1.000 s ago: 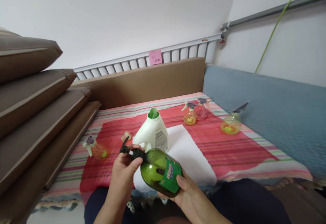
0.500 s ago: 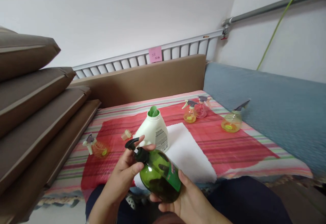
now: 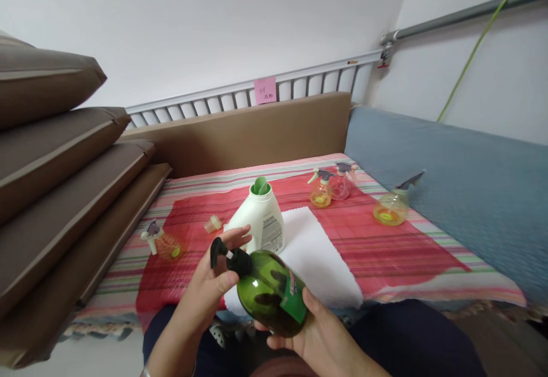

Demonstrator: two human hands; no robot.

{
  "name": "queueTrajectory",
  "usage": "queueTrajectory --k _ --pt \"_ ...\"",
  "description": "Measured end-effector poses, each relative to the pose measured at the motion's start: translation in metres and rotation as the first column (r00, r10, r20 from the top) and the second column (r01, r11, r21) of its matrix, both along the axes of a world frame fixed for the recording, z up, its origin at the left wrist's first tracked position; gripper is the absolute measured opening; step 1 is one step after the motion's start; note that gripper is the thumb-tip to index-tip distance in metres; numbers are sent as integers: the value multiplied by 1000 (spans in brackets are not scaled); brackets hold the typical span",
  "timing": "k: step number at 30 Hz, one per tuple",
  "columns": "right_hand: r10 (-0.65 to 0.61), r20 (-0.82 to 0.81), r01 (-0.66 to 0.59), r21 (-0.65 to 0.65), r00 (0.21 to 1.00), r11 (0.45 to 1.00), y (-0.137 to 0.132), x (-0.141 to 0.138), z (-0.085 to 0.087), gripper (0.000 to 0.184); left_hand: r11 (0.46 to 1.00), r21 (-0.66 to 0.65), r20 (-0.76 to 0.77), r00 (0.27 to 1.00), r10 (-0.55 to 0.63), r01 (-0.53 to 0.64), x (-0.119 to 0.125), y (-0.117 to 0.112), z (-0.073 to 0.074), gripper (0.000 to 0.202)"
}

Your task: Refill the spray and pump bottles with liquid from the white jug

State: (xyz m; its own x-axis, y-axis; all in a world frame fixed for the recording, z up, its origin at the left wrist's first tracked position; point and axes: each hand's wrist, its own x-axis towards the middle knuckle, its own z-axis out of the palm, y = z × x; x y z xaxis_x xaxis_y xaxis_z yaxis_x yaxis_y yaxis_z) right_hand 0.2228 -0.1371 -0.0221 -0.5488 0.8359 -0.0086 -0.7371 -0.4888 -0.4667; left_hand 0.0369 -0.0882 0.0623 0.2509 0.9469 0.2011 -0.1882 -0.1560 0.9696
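Note:
My right hand [image 3: 317, 331] grips the base of a green see-through pump bottle [image 3: 274, 291], tilted with its black pump head [image 3: 220, 253] toward the upper left. Around that pump head my left hand [image 3: 214, 280] is loosely spread, its thumb at the black collar and its fingers stretched out behind. Just behind the hands stands a white detergent jug [image 3: 261, 217], uncapped, with a green spout in its mouth. A clear cap [image 3: 213, 224] lies to the left of the jug.
A spray bottle [image 3: 165, 243] lies at left. At right stand a yellow sprayer [image 3: 321, 194], a pink one [image 3: 341, 184] and another yellow one [image 3: 391, 208]. White paper [image 3: 317, 257] lies on the striped cloth [image 3: 372, 251]. Brown cushions [image 3: 77, 183] are stacked at left.
The pump head has turned, its nozzle now pointing more downward. My left fingers have loosened and spread away from the bottle's neck. The right hand keeps its hold.

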Motion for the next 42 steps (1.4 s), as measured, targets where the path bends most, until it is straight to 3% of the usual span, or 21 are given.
queueTrajectory --k 5,8,14,17,21,27,30,33,35,37,40,42 --pt "6 -14 -6 22 1000 1000 0 0 3 58 995 -26 56 994 94 -93 2 10 -12 41" --pt "-25 -16 26 30 1000 999 1 2 4 55 991 -54 46 992 121 -119 -1 10 -13 46" --pt "-43 -1 43 23 999 999 1 0 7 50 982 63 12 984 177 -178 3 -1 -4 64" --pt "-37 -9 37 29 999 999 0 -1 9 50 974 28 48 974 223 -225 3 6 -9 65" --pt "-68 -1 69 22 998 997 0 0 11 49 949 -67 65 948 311 -307 -3 10 -18 48" --pt "-119 42 118 30 992 993 -1 -4 8 42 930 -26 23 930 368 -367 2 -7 -6 38" --pt "-86 52 85 21 995 996 -1 -6 6 47 949 -38 45 948 316 -314 1 -8 -3 31" --pt "-39 32 38 7 999 999 0 -5 7 55 991 -56 81 989 126 -122 -4 -5 -4 32" --pt "-51 25 51 1 998 999 -1 -5 10 54 998 -46 86 995 45 -42 -3 -4 -4 43" --pt "-71 33 71 2 997 997 -2 -6 12 51 998 -19 67 996 63 -61 0 -5 -4 50" --pt "-51 40 51 7 998 999 -4 -7 12 51 985 9 43 985 169 -170 7 -8 -3 35" --pt "-21 31 21 -4 999 1000 -5 -7 7 53 985 20 28 985 173 -174 9 -10 0 30"
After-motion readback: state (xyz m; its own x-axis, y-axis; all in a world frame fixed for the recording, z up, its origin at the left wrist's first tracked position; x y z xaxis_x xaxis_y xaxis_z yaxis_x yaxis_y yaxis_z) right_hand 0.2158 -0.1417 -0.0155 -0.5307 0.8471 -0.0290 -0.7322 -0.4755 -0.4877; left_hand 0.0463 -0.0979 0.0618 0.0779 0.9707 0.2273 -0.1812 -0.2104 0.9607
